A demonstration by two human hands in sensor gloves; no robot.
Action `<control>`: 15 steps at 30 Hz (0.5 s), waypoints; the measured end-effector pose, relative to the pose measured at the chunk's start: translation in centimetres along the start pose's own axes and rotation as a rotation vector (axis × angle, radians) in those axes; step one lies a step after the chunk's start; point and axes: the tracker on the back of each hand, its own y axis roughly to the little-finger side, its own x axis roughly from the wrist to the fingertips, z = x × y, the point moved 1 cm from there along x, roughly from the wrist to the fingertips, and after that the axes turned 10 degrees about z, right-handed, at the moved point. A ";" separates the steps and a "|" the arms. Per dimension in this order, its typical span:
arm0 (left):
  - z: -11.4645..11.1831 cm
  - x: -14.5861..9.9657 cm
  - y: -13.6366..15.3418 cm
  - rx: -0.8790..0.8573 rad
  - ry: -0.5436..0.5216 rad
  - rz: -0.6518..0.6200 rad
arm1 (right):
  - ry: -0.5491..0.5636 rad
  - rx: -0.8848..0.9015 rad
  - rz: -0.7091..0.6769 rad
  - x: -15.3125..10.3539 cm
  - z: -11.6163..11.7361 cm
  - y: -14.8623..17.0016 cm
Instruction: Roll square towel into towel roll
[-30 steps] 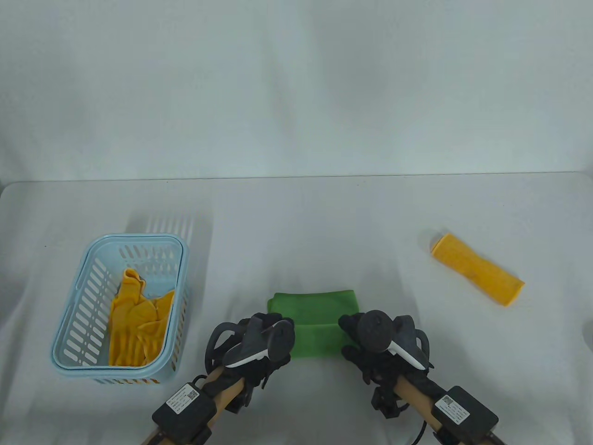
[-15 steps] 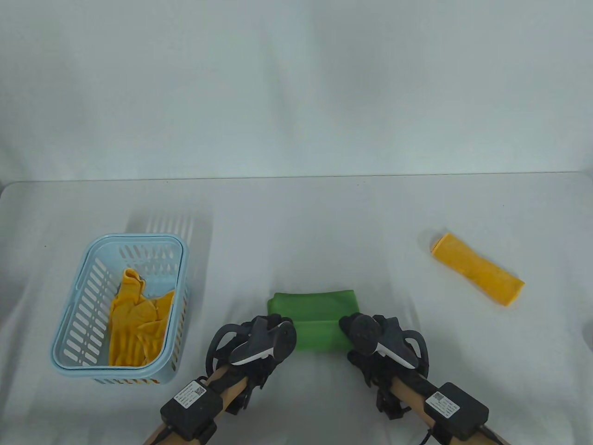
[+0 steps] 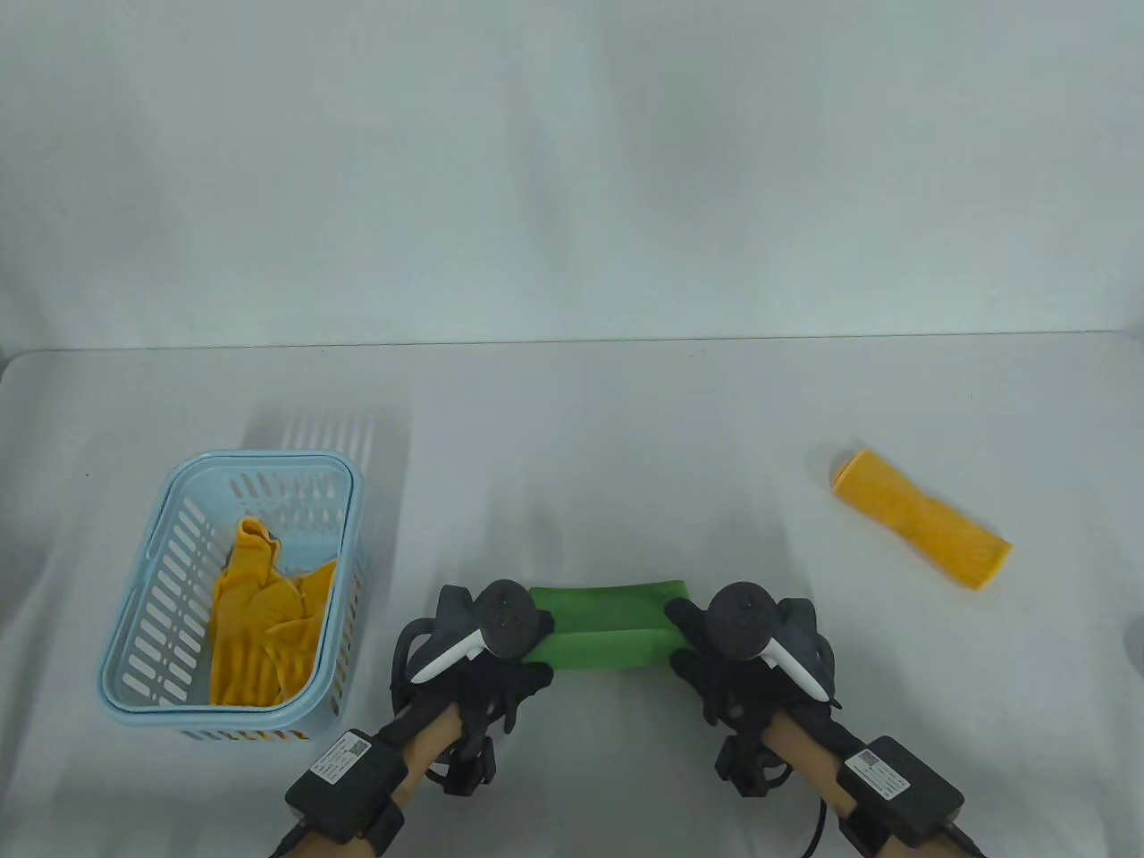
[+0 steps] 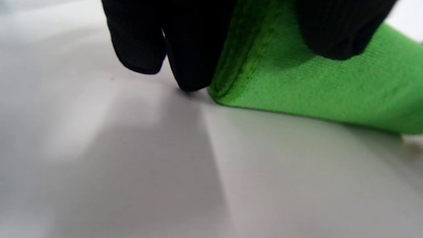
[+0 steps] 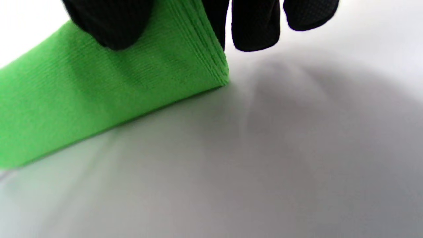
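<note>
Both hands sit nearest the bottom edge of the table view, one at each end of the green towel (image 3: 601, 626). Left hand (image 3: 483, 643) grips the towel's left end: in the left wrist view the thumb presses on the near face while fingers (image 4: 195, 49) curl behind the hemmed edge, tips touching the table. Right hand (image 3: 733, 648) mirrors it at the right end; right wrist view shows thumb on the near face, fingers (image 5: 254, 26) behind the stacked layers, slightly spread.

Vs 0.5 s ago: hands have moved apart to the towel's ends and a bit further from the person, trackers now turned round-face up. Towel looks narrower front to back and longer side to side, w/ a crease running along its length, near portion rolled over toward the far part. It lies at centre-front of the white table (image 3: 572, 429).

Towel is bright green ribbed microfibre, soft, w/ stitched hem at left end and layered edges at right. Gloves are black knit w/ dotted grip.

Further left: light blue slotted plastic basket (image 3: 134, 590), rectangular w/ rounded corners, holding crumpled yellow cloth (image 3: 259, 617). Further right, well apart: a yellow towel roll (image 3: 921, 518), tube-shaped, lying diagonally.
</note>
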 end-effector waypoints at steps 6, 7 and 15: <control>0.2 -0.1 0.6 -0.073 0.031 0.049 | -0.025 0.069 0.051 -0.1 -0.3 0.4; 0.2 -0.1 0.6 -0.066 0.036 0.044 | -0.025 0.064 0.055 -0.1 -0.3 0.4; 0.1 -0.1 0.6 0.024 -0.004 0.084 | -0.007 0.060 0.081 -0.1 -0.2 0.6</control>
